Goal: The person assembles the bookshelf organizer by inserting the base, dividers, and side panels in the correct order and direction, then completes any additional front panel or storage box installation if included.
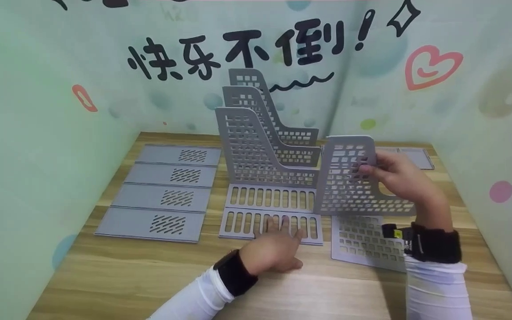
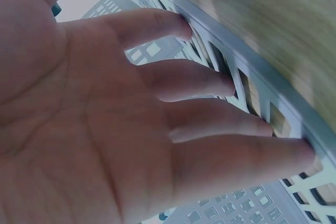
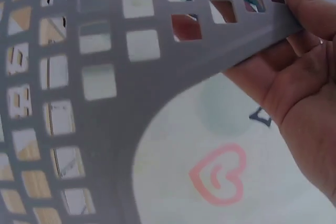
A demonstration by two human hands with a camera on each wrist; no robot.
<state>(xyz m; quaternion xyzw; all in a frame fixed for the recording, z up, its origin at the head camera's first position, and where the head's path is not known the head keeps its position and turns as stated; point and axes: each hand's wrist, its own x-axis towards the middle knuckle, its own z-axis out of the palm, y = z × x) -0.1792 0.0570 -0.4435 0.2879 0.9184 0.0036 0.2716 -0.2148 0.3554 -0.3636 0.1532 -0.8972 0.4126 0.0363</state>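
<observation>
A grey perforated panel [image 1: 345, 178], tall on one side and low on the other, is held upright by my right hand [image 1: 400, 175], thumb on the near face and fingers behind its edge. The right wrist view shows that grip on the panel [image 3: 113, 129] close up. My left hand [image 1: 274, 249] rests its spread fingertips on the slotted grey base [image 1: 271, 209]. In the left wrist view its fingers [image 2: 210, 119] reach the slotted strip. Three similar perforated panels [image 1: 249, 142] stand upright one behind another at the base, left of the held panel.
Several flat grey panels with slanted slits [image 1: 158, 191] lie in a row on the wooden table [image 1: 118, 275] at left. Another perforated panel [image 1: 362, 242] lies flat under my right wrist. A flat grey piece [image 1: 418, 158] lies at back right, before the printed curtain [image 1: 371, 89].
</observation>
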